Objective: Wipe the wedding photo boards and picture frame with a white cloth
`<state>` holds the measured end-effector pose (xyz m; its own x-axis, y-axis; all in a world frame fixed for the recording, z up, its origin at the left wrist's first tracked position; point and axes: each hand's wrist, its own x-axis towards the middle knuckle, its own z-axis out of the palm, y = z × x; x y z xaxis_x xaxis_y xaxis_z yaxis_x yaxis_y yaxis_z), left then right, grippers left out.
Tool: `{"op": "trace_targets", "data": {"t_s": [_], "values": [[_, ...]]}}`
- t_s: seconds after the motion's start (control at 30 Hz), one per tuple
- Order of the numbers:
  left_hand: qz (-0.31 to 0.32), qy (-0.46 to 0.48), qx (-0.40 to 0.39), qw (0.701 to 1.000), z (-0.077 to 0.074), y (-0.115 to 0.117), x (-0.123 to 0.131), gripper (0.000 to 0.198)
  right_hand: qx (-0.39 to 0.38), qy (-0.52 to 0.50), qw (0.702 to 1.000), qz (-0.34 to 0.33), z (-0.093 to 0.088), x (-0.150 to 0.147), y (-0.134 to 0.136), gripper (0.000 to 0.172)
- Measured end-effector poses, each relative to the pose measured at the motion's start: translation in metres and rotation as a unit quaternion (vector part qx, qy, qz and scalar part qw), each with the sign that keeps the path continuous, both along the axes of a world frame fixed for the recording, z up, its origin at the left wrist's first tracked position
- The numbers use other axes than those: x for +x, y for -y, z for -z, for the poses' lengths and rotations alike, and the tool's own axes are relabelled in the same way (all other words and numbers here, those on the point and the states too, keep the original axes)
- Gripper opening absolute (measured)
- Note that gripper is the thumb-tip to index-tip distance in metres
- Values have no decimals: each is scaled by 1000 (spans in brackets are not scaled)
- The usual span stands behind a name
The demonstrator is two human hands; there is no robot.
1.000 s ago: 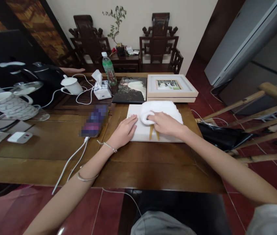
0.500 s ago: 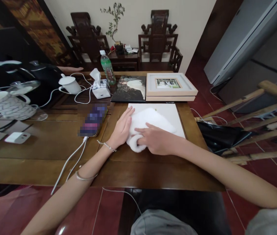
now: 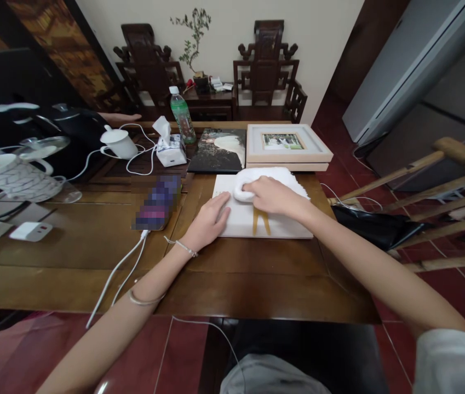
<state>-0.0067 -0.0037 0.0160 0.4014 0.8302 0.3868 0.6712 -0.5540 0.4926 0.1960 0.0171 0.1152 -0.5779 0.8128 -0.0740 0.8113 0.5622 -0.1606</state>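
Observation:
A flat white board (image 3: pixel 285 225) with a gold mark lies on the wooden table (image 3: pixel 232 284). A white fluffy cloth (image 3: pixel 281 178) rests on its far half. My right hand (image 3: pixel 271 196) presses down on the cloth, fingers curled over its rolled edge. My left hand (image 3: pixel 210 219) lies flat with fingers out on the board's left edge. Bracelets circle my left wrist and forearm.
Behind the board stand a framed photo (image 3: pixel 285 143) and a dark picture (image 3: pixel 219 150). A tissue box (image 3: pixel 170 150), green bottle (image 3: pixel 182 114), white teapot (image 3: pixel 119 143), patterned cup (image 3: pixel 14 178) and white cables lie to the left. A blurred phone (image 3: pixel 157 201) sits beside my left hand.
My right hand pulled the cloth toward me to the board's near edge, then pushed it back to the far half. My left hand stayed on the left edge.

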Motion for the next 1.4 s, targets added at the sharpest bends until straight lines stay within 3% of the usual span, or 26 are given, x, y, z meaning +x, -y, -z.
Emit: {"op": "trace_targets", "data": {"t_s": [0.17, 0.27, 0.37, 0.5, 0.63, 0.73, 0.83, 1.0, 1.1, 1.23, 1.4], "values": [[9, -15, 11, 1000, -1, 0, -1, 37, -16, -62, 998, -24, 2, -30, -33, 24], [14, -19, 15, 1000, -1, 0, -3, 37, -22, -60, 996, -68, 0, -51, -45, 22], [23, -17, 17, 999, -1, 0, -3, 39, -33, -41, 996, -68, -4, -58, -50, 24], [25, -24, 17, 999, 2, 1, -4, 41, -43, -27, 998, -33, -8, -31, -53, 23], [23, -36, 14, 999, 4, 0, -4, 42, -40, -74, 996, 32, 0, 31, -49, 25], [18, -40, 10, 999, 5, -1, -4, 42, 0, -100, 992, 81, 13, 76, -31, 26], [10, -44, 3, 999, 5, -1, -4, 41, 12, -99, 991, 88, 22, 101, 8, 20], [-1, -45, -2, 999, 7, 0, -3, 40, -38, -66, 996, 39, 20, 105, 89, 24], [-9, -48, -11, 999, 8, 1, -3, 43, -72, -54, 996, 4, 15, 102, 110, 27], [-13, -64, -27, 998, 7, 0, -4, 48, -69, -54, 996, -4, 12, 101, 91, 24], [-10, -74, -28, 997, 7, 0, -5, 48, -42, -92, 995, 10, 13, 97, 31, 19]]}}
